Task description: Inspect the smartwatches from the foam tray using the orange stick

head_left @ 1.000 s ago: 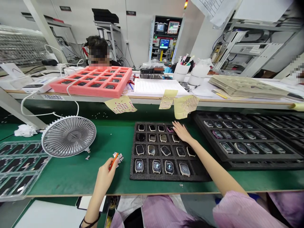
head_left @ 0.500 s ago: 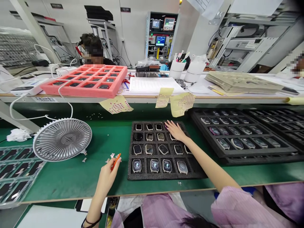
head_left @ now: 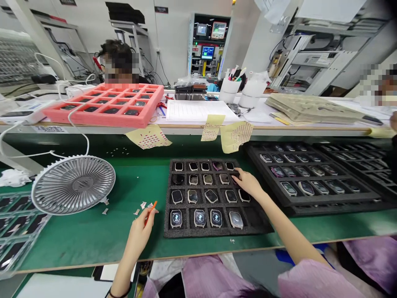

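My left hand (head_left: 142, 227) is closed around a thin orange stick-like tool (head_left: 155, 204), just left of the black foam tray (head_left: 192, 233). Small whitish scraps (head_left: 143, 205) lie on the bench by its fingertips. The tray's compartments hold several smartwatches; in the front row some, such as this smartwatch (head_left: 199, 218), have lit screens. My right hand (head_left: 250, 185) reaches over the tray's right side with bent fingers at a second-row compartment; whatever they grip is hidden. Near its fingers are a dark-screened smartwatch (head_left: 230, 166) behind and another smartwatch (head_left: 224, 179) to the left.
A grey fan (head_left: 76, 185) stands at left, beside a clear tray of dark parts (head_left: 18, 225). More black trays of watches (head_left: 335, 195) are stacked at right. Above runs a shelf with a pink foam tray (head_left: 139, 119), papers and pen cups. Another person (head_left: 119, 62) sits beyond it.
My right hand has moved from the back row toward the right column, uncovering a purple-edged watch, and its spread fingers have drawn in. My left hand still holds the orange tool. The view has shifted slightly.
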Demonstrator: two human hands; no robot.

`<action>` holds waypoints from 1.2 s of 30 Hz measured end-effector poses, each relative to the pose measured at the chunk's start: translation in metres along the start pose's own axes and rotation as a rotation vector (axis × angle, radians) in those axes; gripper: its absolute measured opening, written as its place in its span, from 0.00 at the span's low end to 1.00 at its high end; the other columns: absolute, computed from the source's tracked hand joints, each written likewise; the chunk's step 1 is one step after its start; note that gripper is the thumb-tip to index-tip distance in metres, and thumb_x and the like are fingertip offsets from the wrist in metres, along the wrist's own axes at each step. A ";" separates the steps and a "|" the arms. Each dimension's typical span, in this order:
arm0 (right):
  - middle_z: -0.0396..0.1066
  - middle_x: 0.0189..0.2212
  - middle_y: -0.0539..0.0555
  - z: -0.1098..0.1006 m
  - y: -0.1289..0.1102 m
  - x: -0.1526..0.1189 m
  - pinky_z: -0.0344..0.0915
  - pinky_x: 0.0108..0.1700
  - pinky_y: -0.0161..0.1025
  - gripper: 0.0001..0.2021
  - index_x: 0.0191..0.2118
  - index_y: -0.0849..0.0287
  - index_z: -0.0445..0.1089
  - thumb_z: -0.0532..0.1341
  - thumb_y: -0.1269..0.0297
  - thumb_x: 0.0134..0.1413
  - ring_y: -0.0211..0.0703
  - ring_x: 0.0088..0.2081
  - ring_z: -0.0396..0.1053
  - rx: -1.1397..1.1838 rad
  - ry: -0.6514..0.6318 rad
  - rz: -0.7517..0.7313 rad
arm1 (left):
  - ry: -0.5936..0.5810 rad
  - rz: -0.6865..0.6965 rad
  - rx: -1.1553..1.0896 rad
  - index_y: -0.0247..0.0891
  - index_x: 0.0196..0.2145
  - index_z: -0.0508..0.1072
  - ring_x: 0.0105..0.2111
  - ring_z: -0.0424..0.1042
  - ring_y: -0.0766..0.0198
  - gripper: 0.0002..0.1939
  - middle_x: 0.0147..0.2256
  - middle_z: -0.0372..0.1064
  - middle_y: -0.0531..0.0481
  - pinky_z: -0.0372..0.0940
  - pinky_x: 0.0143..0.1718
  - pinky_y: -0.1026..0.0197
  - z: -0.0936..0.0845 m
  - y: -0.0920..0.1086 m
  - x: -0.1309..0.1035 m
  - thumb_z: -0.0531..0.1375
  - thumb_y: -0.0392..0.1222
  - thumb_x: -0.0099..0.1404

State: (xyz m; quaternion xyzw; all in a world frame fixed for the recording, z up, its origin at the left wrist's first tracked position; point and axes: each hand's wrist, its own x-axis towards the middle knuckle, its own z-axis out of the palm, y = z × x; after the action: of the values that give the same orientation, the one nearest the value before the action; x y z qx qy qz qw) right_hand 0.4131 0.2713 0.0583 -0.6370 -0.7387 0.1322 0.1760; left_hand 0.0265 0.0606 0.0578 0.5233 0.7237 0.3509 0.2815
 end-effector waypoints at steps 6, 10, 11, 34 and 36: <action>0.66 0.21 0.49 0.000 -0.013 -0.002 0.62 0.32 0.40 0.13 0.42 0.58 0.73 0.59 0.62 0.51 0.45 0.26 0.66 0.331 0.004 -0.005 | -0.076 0.061 -0.067 0.38 0.39 0.71 0.21 0.61 0.64 0.24 0.21 0.59 0.56 0.55 0.26 0.63 0.011 0.018 0.001 0.46 0.59 0.66; 0.66 0.25 0.50 -0.011 -0.037 -0.014 0.62 0.28 0.39 0.19 0.43 0.57 0.71 0.55 0.49 0.55 0.41 0.24 0.63 0.584 0.022 -0.037 | -0.135 0.056 -0.152 0.36 0.44 0.71 0.22 0.59 0.64 0.25 0.21 0.55 0.57 0.53 0.25 0.63 0.016 0.024 0.000 0.47 0.59 0.67; 0.67 0.26 0.50 -0.013 -0.048 -0.020 0.63 0.27 0.39 0.20 0.43 0.56 0.70 0.55 0.47 0.55 0.41 0.24 0.64 0.660 0.010 -0.048 | -0.165 0.056 -0.190 0.36 0.44 0.71 0.21 0.57 0.65 0.26 0.20 0.54 0.57 0.52 0.25 0.64 0.019 0.028 0.000 0.47 0.60 0.67; 0.59 0.14 0.41 0.005 -0.184 -0.089 0.51 0.16 0.27 0.12 0.32 0.57 0.64 0.65 0.56 0.55 0.28 0.13 0.53 1.666 -0.488 0.065 | -0.413 0.158 -0.567 0.36 0.29 0.68 0.14 0.47 0.73 0.22 0.15 0.51 0.61 0.44 0.16 0.68 0.051 0.109 0.002 0.51 0.58 0.66; 0.59 0.13 0.41 0.006 -0.184 -0.090 0.51 0.16 0.26 0.13 0.32 0.57 0.64 0.65 0.55 0.55 0.28 0.13 0.53 1.642 -0.459 0.050 | -0.418 0.157 -0.574 0.36 0.29 0.70 0.14 0.47 0.74 0.23 0.14 0.51 0.61 0.44 0.16 0.68 0.049 0.109 0.003 0.51 0.59 0.65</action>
State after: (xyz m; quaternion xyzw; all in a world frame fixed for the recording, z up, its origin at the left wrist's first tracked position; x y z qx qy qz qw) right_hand 0.2571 0.1548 0.1223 -0.2811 -0.4116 0.7556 0.4251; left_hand 0.1251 0.0962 0.1158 0.5374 0.4803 0.4458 0.5308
